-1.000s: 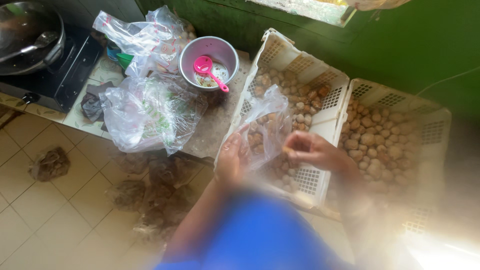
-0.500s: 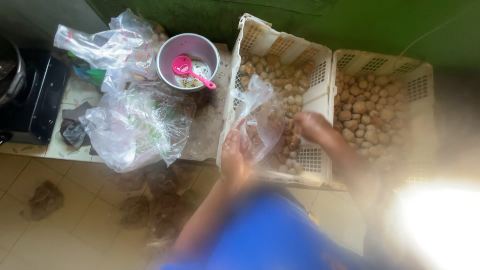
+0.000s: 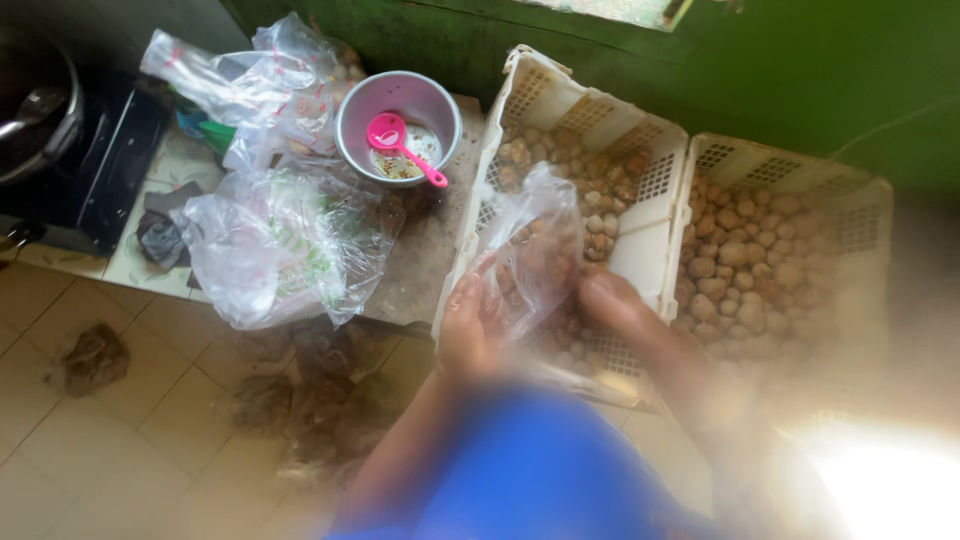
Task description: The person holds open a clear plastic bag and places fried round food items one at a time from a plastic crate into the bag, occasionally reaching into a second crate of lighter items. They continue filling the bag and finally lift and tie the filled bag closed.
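- Head view, surroundings: a metal bowl [image 3: 398,125] holding a pink scoop [image 3: 398,142] stands on the worn counter [image 3: 430,250], just left of two white lattice crates. Crumpled clear bags [image 3: 285,245] lie heaped left of the bowl, and a dark stove [image 3: 85,165] sits at the far left. The near crate [image 3: 640,255] and the far crate [image 3: 850,215] both hold small, round, brownish lumps [image 3: 735,245]. Dark scraps lie on the tiled floor [image 3: 130,450].
- The clear plastic bag [image 3: 535,250] hangs over the near crate, thin, wrinkled and glossy, with brown lumps showing through it.
- The left hand [image 3: 468,325] pinches the bag's near edge, fingers curled on the film.
- The right hand [image 3: 610,300] is blurred against the bag's right side; whether it grips cannot be told.
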Tool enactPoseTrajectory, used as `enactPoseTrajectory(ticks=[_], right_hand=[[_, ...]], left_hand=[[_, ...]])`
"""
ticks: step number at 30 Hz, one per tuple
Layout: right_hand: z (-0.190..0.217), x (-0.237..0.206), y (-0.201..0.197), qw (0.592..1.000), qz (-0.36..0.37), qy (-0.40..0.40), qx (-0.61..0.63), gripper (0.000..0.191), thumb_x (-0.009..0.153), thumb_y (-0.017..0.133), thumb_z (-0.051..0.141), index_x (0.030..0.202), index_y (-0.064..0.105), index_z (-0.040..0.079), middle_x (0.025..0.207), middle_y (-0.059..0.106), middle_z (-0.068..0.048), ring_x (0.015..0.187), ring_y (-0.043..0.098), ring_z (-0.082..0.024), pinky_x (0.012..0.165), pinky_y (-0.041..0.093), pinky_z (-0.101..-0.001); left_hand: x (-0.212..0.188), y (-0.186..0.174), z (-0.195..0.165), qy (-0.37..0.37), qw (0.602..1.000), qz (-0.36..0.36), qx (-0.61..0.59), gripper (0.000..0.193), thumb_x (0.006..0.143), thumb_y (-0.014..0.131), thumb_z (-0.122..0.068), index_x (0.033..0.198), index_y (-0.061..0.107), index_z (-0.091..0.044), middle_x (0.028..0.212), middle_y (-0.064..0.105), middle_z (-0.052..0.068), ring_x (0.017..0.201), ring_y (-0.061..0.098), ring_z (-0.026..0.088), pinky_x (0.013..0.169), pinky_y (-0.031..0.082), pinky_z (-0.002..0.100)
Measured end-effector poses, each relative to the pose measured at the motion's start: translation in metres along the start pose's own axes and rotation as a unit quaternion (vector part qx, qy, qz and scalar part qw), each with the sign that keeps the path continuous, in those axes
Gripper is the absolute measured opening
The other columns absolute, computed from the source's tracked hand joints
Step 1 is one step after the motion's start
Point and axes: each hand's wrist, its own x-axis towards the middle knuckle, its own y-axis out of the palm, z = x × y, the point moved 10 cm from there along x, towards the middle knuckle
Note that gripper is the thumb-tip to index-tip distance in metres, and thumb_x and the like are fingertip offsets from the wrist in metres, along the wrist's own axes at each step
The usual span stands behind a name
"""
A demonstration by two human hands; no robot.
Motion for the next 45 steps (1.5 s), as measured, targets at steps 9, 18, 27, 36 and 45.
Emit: enactPoseTrajectory(ticks=[9,18,27,36,45], right_hand=[[0.132,-0.034,-0.084,0.976,0.027,-0.118,0.181,0.018,0.094,0.070,0.023,0.101,0.067,0.007,0.086,0.067,-0.008,0.074,0.063,-0.017,0.066,0.058,-0.0350],[0.067,-0.008,-0.040,0.979,-0.059,-0.159,-0.114,0.021,0.099,0.065,0.028,0.103,0.071,0.008,0.099,0.073,-0.012,0.092,0.070,-0.027,0.081,0.057,-0.0408],[-0.011,-0.047,0.078,0.913,0.271,0.000,-0.306,0.044,0.096,0.058,0.051,0.106,0.071,0.010,0.093,0.073,-0.013,0.090,0.070,-0.028,0.080,0.056,-0.0417],[0.011,-0.069,0.030,0.881,0.217,0.111,0.406,0.047,0.089,0.059,0.044,0.116,0.068,0.007,0.104,0.078,-0.011,0.094,0.076,-0.025,0.086,0.061,-0.0329],[0.121,0.004,-0.034,0.922,0.078,-0.165,0.341,0.033,0.098,0.062,0.028,0.119,0.064,0.003,0.101,0.071,-0.010,0.082,0.067,-0.018,0.074,0.060,-0.0326]], left_hand=[[-0.024,0.004,-0.009,-0.094,0.978,-0.181,-0.046,0.042,0.106,0.039,-0.023,0.142,0.054,-0.006,0.090,0.061,-0.001,0.079,0.056,0.009,0.071,0.048,0.024],[0.001,-0.007,-0.002,0.040,0.998,0.031,-0.036,0.043,0.109,0.045,-0.028,0.147,0.051,-0.010,0.086,0.052,-0.003,0.074,0.047,0.008,0.065,0.042,0.023],[0.005,-0.012,0.004,0.033,0.995,0.065,-0.069,0.044,0.110,0.044,-0.028,0.150,0.047,-0.010,0.083,0.047,-0.003,0.070,0.043,0.007,0.059,0.037,0.022],[0.003,-0.007,0.004,0.029,0.993,0.082,-0.083,0.043,0.111,0.045,-0.028,0.150,0.049,-0.010,0.082,0.047,-0.003,0.070,0.043,0.008,0.062,0.039,0.022],[-0.003,0.010,-0.008,0.023,0.997,0.055,-0.040,0.043,0.110,0.046,-0.027,0.148,0.052,-0.010,0.083,0.051,-0.003,0.071,0.045,0.007,0.061,0.040,0.022]])
